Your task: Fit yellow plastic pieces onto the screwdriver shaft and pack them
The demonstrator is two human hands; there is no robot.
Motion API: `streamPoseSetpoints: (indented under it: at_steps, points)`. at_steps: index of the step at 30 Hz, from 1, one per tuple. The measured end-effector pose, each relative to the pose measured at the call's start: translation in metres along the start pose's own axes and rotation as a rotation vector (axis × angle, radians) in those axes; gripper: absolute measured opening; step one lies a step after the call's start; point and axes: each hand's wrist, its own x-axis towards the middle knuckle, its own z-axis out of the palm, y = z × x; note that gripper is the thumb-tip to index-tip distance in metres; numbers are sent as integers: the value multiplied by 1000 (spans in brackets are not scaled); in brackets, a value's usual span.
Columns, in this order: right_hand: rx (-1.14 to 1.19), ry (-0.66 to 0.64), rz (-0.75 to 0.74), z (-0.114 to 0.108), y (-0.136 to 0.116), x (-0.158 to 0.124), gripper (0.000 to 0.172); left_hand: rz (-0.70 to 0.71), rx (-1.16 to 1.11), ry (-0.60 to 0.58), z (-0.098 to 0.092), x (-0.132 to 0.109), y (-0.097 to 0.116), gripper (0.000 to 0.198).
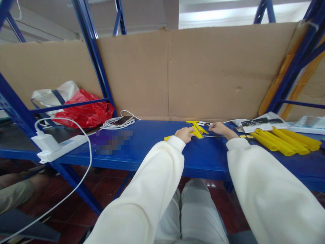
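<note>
A yellow tool with a flat, wide end (197, 132) is held by my left hand (185, 134), its fingers closed round the handle over the blue shelf top (152, 135). To its right, my right hand (219, 129) is closed in a pinch beside small black-and-white pieces (204, 124); what it holds, if anything, is too small to make out. More flat yellow parts (192, 122) lie behind the tool. Several yellow tubes or handles (285, 144) lie side by side to the right of my right hand.
White packets with black labels (256, 124) lie behind the yellow tubes. On the left are a coiled white cable (114, 124), a power strip (63, 148) and a red plastic bag (86, 110). Cardboard (198, 74) stands along the back. A person's leg (19, 195) shows lower left.
</note>
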Motion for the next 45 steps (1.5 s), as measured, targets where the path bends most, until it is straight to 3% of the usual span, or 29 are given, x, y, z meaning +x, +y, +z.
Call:
streamPoseSetpoints:
  at_steps: [5,9,16,28,34,40,45]
  points:
    - [338,-31,-27,0,-30,-6,9,40,18,6,2,-1,1,36]
    - [436,-105,-103,6,-46,-11,12,81,70,-16,-2,-4,6,35]
    - [377,-85,-198,14,-54,-13,15,124,144,-41,-10,-11,13,35]
    - [78,-56,-367,8,-56,-11,16,134,163,-29,-5,-8,10,34]
    - [233,4,-205,18,-57,-13,9,135,164,-23,-5,-7,9,37]
    - [541,63,-91,32,-59,-14,32,127,145,8,-5,-7,9,37]
    - [627,75,2,32,-61,-11,34,116,117,26,-7,-8,10,35]
